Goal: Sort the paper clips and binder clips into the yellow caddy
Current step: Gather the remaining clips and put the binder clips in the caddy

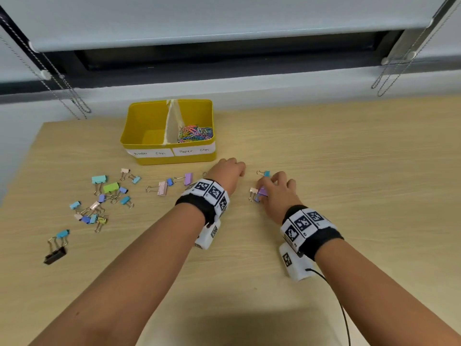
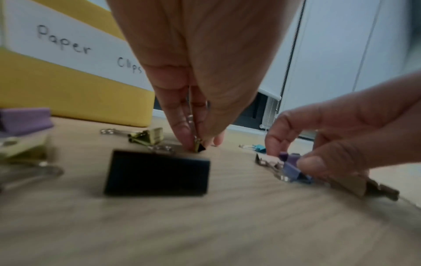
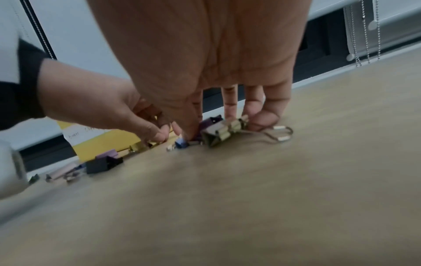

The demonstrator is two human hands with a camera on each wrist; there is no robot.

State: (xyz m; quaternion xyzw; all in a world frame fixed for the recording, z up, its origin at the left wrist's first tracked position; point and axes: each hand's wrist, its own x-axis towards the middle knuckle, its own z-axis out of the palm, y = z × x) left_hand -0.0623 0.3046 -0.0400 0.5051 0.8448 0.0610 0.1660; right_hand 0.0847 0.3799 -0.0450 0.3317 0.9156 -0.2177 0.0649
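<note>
Left grip [image 2: 193, 136] pinching small binder clip [image 2: 198, 146]; right grip [image 1: 268, 189] pinching purple clip [image 1: 262, 192], for caddy [image 1: 174, 159] ahead.

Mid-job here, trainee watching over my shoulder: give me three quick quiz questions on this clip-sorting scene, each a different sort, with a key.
1. True or false: the left compartment of the yellow plastic caddy, labelled for binder clips, holds a heap of clips.
2. Which hand grips purple binder clips? A) left hand B) right hand
3. Fill in: the coloured wire paper clips lie in the caddy's ___ compartment.

Key: 1 false, it looks empty; 2 B; 3 right.
</note>
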